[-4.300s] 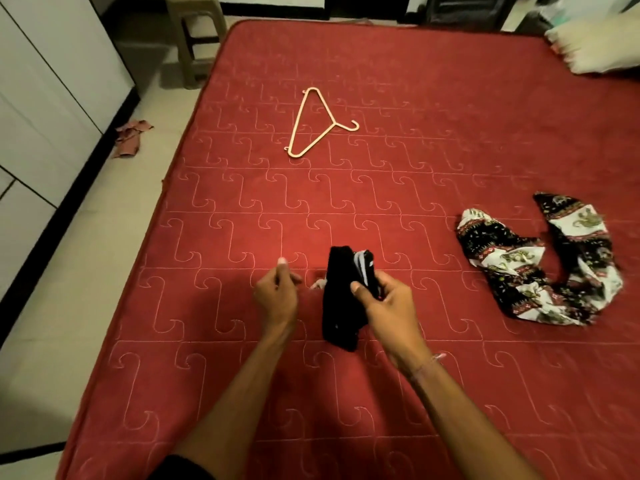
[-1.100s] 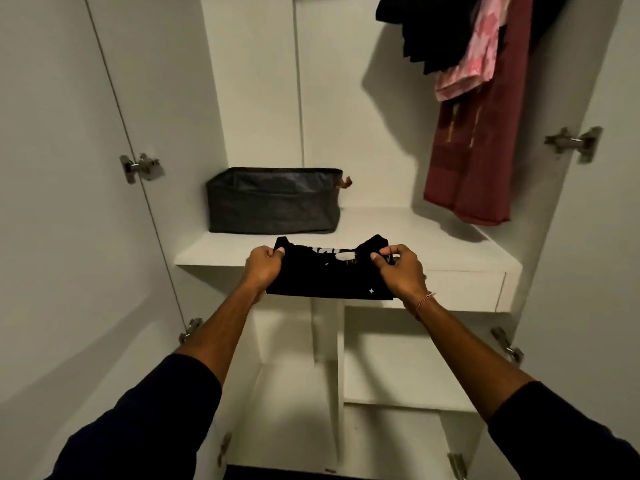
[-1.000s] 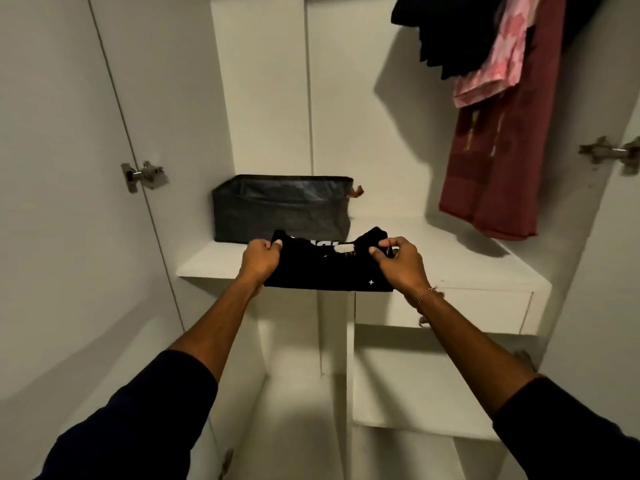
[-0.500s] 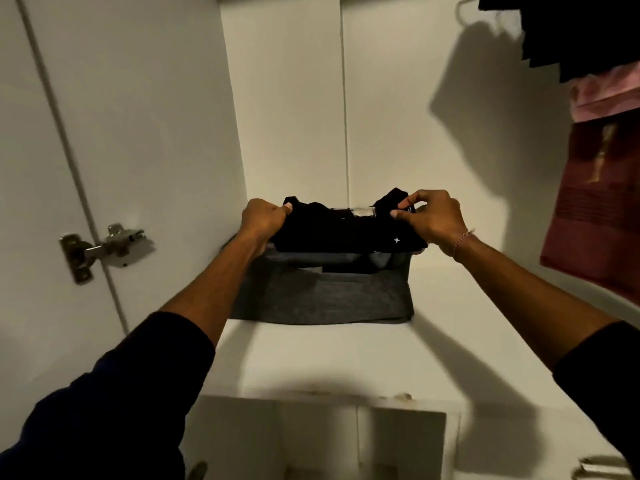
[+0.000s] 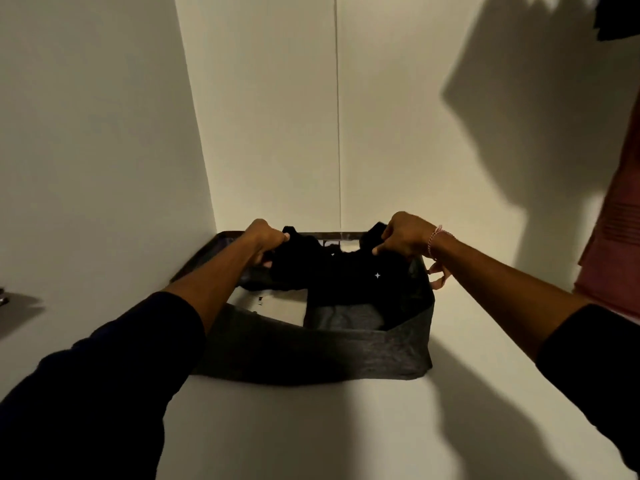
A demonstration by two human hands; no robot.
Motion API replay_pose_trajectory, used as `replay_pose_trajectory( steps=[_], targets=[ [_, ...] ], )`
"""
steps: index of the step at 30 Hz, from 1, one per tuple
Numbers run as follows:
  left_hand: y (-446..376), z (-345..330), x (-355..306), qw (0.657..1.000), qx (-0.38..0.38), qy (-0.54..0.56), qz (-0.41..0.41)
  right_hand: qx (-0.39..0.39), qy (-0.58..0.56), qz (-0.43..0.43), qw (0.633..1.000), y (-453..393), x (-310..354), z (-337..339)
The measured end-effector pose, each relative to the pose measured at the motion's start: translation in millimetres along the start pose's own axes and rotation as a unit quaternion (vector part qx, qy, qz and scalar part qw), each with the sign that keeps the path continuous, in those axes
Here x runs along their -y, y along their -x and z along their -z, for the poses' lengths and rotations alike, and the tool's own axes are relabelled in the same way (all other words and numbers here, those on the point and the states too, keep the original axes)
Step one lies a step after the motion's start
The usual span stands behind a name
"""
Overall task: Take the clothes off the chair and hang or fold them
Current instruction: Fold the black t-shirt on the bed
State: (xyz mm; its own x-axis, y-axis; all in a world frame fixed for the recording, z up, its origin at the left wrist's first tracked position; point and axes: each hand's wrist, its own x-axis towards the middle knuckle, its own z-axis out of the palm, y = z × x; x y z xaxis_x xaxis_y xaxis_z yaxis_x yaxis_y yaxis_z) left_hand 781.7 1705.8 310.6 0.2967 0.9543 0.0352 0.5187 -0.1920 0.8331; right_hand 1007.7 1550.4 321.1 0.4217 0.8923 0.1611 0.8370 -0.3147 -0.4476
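**Folded black garment held over the bin on the shelf**

One folded black garment [image 5: 332,271] is gripped by two hands above one dark grey fabric bin [image 5: 311,355]. The bin is set on one white shelf [image 5: 311,427], toward the shelf's back left corner, close to the wall. The garment's left end is clamped by the curled fingers of the left hand [image 5: 265,240]; its right end is pinched between the thumb and curled fingers of the right hand [image 5: 403,235]. The garment hangs across the rear half of the bin, partly below its rim. One grey folded item [image 5: 343,318] and one white item [image 5: 273,306] are seen inside. One red cloth [image 5: 616,237] hangs at the right edge.
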Motion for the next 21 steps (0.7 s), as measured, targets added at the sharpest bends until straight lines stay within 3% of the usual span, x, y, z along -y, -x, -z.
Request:
replay_pose_trajectory(
  steps=[8, 11, 21],
  targets=[
    [-21.7, -34.0, 19.4, 0.983, 0.118, -0.108, 0.091, 0.165, 0.146, 0.001, 0.975, -36.3, 4.4, -42.8],
    [-33.8, -51.6, 28.2, 0.984, 0.130, -0.068, 0.104, 0.194, 0.197, 0.002, 0.961, -40.5, 3.6, -56.0],
    [-51.1, -86.0, 59.4, 0.961, 0.211, -0.063, 0.167, 0.277, 0.183, -0.017, 0.943, -55.2, -28.0, -74.5]
  ],
)
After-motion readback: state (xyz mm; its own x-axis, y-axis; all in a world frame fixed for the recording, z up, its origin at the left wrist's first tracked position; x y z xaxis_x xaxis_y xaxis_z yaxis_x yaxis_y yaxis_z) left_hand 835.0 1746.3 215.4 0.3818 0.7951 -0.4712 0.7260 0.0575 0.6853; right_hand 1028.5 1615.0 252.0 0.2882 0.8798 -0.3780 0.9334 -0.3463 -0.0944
